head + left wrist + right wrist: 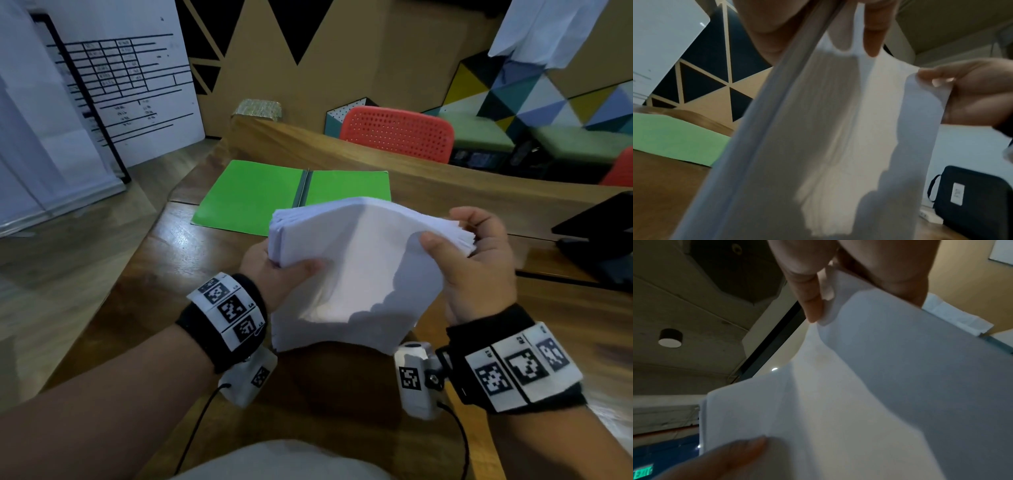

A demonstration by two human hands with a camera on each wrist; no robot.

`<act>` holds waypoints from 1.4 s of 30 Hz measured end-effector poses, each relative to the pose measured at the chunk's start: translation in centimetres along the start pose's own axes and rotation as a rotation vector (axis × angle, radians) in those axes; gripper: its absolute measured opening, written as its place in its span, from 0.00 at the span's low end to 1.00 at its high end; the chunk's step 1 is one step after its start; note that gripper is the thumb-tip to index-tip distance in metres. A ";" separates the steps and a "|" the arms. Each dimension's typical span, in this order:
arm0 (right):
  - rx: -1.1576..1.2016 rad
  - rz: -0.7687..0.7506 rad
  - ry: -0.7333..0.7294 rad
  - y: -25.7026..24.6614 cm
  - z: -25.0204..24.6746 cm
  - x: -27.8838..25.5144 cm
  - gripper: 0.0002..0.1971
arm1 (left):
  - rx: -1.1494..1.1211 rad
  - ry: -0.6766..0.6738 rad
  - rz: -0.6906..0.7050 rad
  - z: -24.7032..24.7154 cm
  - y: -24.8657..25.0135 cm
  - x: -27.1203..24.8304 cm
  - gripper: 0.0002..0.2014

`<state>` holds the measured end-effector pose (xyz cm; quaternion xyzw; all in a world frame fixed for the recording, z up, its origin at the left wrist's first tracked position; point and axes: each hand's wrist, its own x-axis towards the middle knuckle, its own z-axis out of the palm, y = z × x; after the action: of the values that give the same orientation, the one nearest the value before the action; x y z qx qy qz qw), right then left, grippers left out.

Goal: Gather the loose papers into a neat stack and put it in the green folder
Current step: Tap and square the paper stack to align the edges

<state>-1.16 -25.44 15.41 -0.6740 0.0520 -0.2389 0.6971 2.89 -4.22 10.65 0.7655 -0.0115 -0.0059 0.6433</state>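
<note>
A: Both hands gripped the thick stack of white paper sheets [356,270] at frame centre: left hand [274,274] pinching one side, right hand [479,267] the fanned side, above the open green card folder [246,198].

B: The risk?

A: Bowed, uneven sheets could slip and scatter. Legible: only a green "EXIT" sign [642,472], mirrored.

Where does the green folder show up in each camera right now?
Head: green folder lies open on the table, upper centre, behind the paper stack.
Left wrist: a green strip at the left edge.
Right wrist: not in view.
Shared landmark: the paper stack.
</note>
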 end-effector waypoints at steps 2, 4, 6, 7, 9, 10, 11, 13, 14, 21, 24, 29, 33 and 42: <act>-0.015 -0.081 0.046 -0.3 -0.5 0.3 0.22 | 0.006 0.023 -0.066 -0.1 0.3 0.0 0.10; -0.211 -0.212 0.082 -1.0 -1.1 0.6 0.23 | -0.020 0.026 -0.057 -0.1 0.6 -0.2 0.10; -0.483 -0.388 0.028 -2.0 -1.2 0.6 0.27 | -0.044 -0.004 -0.003 0.5 1.7 -0.6 0.10; -0.648 -0.475 -0.042 -2.5 -0.9 0.4 0.30 | -0.045 -0.029 0.035 0.9 2.5 -0.9 0.11; -0.960 -0.583 -0.167 -3.3 0.1 -0.2 0.30 | 0.030 -0.055 0.174 1.8 3.7 -1.2 0.08; -1.019 -0.614 -0.226 -3.4 0.6 -0.2 0.23 | 0.077 -0.061 0.253 2.1 4.1 -1.2 0.06; -0.993 -0.627 -0.291 -3.4 0.9 -0.2 0.16 | 0.127 -0.074 0.323 2.2 4.6 -1.2 0.10; -0.842 -0.573 -0.367 -3.1 0.7 0.1 0.08 | 0.205 -0.132 0.368 2.3 5.0 -0.7 0.15; -0.756 -0.519 -0.363 -3.0 0.4 0.3 0.06 | 0.266 -0.170 0.338 2.0 5.0 -0.3 0.16; -0.215 -0.110 -0.193 -2.1 -4.1 1.5 0.12 | 0.776 -0.306 -0.094 -3.7 0.3 2.9 0.13; -0.063 0.026 -0.155 -0.7 -5.5 1.8 0.11 | 0.287 -0.230 -0.174 -6.0 -1.2 3.6 0.14; 0.162 0.129 -0.088 2.0 -4.4 1.5 0.16 | -0.299 -0.133 -0.118 -5.0 -2.5 4.2 0.12; 0.186 0.142 -0.055 2.8 -4.1 1.8 0.27 | -0.304 -0.089 -0.016 -5.0 -1.7 4.3 0.19; 0.087 0.149 -0.075 3.9 -5.2 2.0 0.21 | -0.547 0.019 -0.173 -5.0 -3.5 3.8 0.28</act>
<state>-0.41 -31.13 11.69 -0.6457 0.0652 -0.1632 0.7431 6.80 1.19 8.06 0.5619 0.0620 -0.0565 0.8230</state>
